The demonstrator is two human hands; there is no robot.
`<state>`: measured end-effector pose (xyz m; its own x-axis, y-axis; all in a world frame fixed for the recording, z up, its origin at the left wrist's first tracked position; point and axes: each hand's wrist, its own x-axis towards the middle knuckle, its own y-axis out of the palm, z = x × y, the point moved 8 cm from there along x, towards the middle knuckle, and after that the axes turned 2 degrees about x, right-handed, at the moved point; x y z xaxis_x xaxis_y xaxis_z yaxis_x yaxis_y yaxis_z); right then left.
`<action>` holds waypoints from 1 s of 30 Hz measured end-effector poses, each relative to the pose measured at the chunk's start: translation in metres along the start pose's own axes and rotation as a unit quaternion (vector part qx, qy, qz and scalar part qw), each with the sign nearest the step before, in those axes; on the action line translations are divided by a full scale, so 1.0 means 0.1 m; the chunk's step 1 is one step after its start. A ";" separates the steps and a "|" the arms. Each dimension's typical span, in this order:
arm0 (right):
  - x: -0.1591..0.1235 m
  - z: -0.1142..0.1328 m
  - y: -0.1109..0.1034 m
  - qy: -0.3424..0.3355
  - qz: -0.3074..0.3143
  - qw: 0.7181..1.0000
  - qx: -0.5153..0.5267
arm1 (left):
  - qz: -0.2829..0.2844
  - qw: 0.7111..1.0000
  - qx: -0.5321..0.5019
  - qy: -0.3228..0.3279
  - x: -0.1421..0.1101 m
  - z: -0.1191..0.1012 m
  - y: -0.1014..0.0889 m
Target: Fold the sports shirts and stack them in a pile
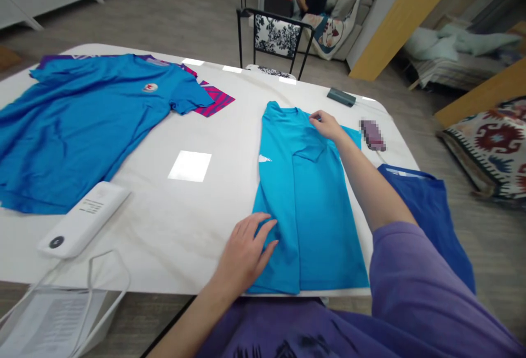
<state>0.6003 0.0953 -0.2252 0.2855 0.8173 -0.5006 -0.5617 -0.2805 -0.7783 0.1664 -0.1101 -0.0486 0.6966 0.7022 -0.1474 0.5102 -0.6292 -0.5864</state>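
Note:
A turquoise T-shirt [312, 205] lies folded lengthwise on the white table [193, 210], collar away from me. My left hand [246, 248] rests flat on its near left edge, fingers stretched out. My right hand [326, 125] reaches to the far end near the collar and pinches a fold of the shirt's fabric. A darker blue garment [431, 215] hangs over the table's right edge beside my right arm.
A blue T-shirt [82, 122] lies spread out at the left, over a purple and pink striped garment [213, 100]. A white power bank [82, 218] with a cable sits near the front left. A dark case [341, 96] and a chair [273, 38] are at the far side. A person sits on a sofa beyond.

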 end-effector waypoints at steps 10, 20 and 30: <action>1.34 0.72 1.20 0.040 0.073 0.995 -0.051 | 0.032 0.992 0.056 -0.110 -0.16 0.32 -0.06; 1.43 1.00 1.41 0.003 0.036 0.996 -0.085 | 0.013 0.983 0.033 -0.181 -0.32 0.47 -0.27; -1.01 1.47 0.41 -0.134 0.168 0.976 -0.035 | 0.074 0.996 -0.010 -0.048 -0.71 0.10 -0.23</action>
<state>0.4344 0.0755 -0.1511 -0.1242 0.7727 -0.6226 -0.5318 -0.5815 -0.6157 0.1007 -0.1422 -0.0329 0.7133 0.6299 -0.3072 0.4161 -0.7334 -0.5375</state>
